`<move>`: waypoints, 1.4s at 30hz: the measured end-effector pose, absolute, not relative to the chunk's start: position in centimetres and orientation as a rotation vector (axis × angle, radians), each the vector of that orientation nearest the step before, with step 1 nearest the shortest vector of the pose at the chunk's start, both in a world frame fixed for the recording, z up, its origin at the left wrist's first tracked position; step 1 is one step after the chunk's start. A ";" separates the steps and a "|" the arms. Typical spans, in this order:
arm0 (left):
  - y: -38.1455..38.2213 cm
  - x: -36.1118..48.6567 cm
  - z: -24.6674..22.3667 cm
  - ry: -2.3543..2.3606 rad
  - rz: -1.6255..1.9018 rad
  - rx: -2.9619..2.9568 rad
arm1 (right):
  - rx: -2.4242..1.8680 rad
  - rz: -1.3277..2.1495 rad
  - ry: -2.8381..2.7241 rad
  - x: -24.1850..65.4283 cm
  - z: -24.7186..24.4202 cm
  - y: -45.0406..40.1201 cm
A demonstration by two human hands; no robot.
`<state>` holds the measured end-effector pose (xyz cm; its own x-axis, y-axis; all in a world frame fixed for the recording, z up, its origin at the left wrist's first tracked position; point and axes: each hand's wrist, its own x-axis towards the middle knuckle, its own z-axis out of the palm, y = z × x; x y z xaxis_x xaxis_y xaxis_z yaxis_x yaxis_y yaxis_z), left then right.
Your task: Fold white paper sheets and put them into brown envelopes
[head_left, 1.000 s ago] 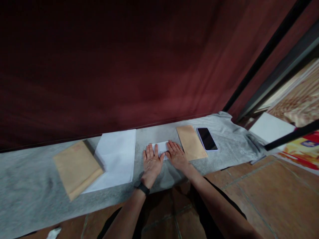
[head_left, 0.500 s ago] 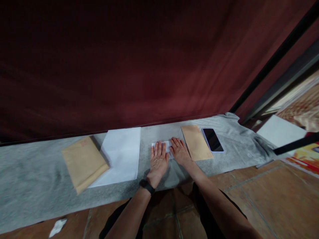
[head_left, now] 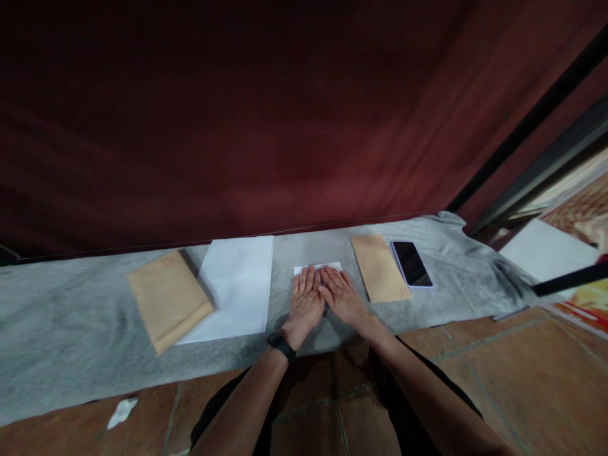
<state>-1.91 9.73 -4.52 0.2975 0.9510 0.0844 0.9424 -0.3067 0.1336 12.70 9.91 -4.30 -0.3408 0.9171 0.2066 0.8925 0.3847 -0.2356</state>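
A small folded white paper [head_left: 317,265] lies on the grey cloth, mostly covered by my hands. My left hand [head_left: 306,301] rests flat on its left part, fingers stretched forward, a black band on the wrist. Pressed flat on the right part is my right hand [head_left: 342,297], its thumb touching or overlapping the left hand. Just right of the hands lies a flat brown envelope [head_left: 380,269]. To the left are large white sheets [head_left: 240,288], partly under a thick stack of brown envelopes [head_left: 171,297].
The grey cloth [head_left: 71,335] covers a long low surface against a dark red curtain [head_left: 285,126]. A phone [head_left: 412,264] lies beyond the single envelope. Black bars [head_left: 570,280] stand at the right. A crumpled white scrap [head_left: 122,411] lies on the tiled floor.
My right hand has slid left over the folded paper, closing the gap to my left hand. Both hands stay flat. The whole view has shifted slightly.
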 end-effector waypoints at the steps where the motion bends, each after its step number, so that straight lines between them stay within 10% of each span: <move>1: 9.7 -1.9 -4.6 1.816 0.227 2.486 | -1.585 0.116 -2.353 12.6 -4.5 9.6; 42: 7.6 -1.8 -4.1 1.637 0.271 2.589 | -1.565 0.053 -2.355 13.1 -4.6 7.4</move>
<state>-1.83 7.62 -4.12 0.4184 0.9012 0.1129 0.8894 -0.4318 0.1501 13.05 7.39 -4.60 -0.3540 0.9048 0.2367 0.8933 0.4020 -0.2009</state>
